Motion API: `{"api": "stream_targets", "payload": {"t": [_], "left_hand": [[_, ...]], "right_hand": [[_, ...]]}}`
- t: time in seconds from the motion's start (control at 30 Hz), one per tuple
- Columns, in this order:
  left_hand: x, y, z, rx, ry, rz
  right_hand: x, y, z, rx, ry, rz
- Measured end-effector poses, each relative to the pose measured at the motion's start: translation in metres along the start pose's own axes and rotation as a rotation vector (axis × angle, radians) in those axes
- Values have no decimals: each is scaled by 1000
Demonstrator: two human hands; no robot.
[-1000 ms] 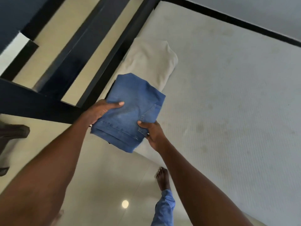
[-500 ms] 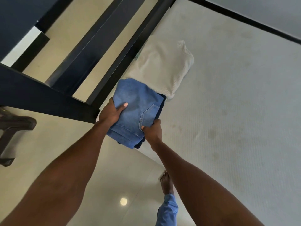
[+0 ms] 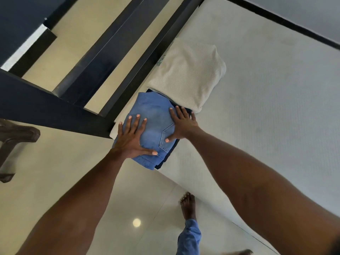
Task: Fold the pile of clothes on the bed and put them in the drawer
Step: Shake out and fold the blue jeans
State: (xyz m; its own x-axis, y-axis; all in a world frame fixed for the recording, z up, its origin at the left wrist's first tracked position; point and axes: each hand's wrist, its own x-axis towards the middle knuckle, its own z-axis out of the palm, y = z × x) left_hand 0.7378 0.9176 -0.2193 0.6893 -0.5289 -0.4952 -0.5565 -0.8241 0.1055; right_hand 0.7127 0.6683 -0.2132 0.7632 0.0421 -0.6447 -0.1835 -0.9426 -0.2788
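Note:
The folded blue jeans [image 3: 152,115] lie on a darker folded garment [image 3: 170,155] at the corner of the white mattress [image 3: 257,126]. My left hand [image 3: 133,138] presses flat on the near left part of the jeans, fingers spread. Flat on their right side by the back pocket lies my right hand [image 3: 181,125], fingers straight. A folded cream ribbed garment [image 3: 189,76] sits just beyond the jeans, touching the stack.
The black bed frame [image 3: 152,57] runs along the mattress's left edge, with dark furniture [image 3: 55,115] beside it over cream floor tiles [image 3: 55,181]. A dark wooden piece [image 3: 14,140] stands at the far left. My bare foot [image 3: 188,205] is on the floor near the mattress corner.
Both hands gripped the jeans and carried them forward; now the jeans rest on the dark garment and both hands lie flat on top, pressing.

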Motion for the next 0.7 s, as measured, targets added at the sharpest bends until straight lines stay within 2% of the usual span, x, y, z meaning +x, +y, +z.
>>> {"api": "stream_targets", "payload": {"t": [0.27, 0.57, 0.7], "left_hand": [[21, -1, 1, -18, -134, -57], [13, 19, -18, 34, -199, -140], [-4, 62, -35, 82, -168, -267]], "right_hand": [[17, 6, 5, 46, -41, 21], [-25, 7, 23, 74, 136, -50], [-80, 30, 18, 53, 205, -34]]}}
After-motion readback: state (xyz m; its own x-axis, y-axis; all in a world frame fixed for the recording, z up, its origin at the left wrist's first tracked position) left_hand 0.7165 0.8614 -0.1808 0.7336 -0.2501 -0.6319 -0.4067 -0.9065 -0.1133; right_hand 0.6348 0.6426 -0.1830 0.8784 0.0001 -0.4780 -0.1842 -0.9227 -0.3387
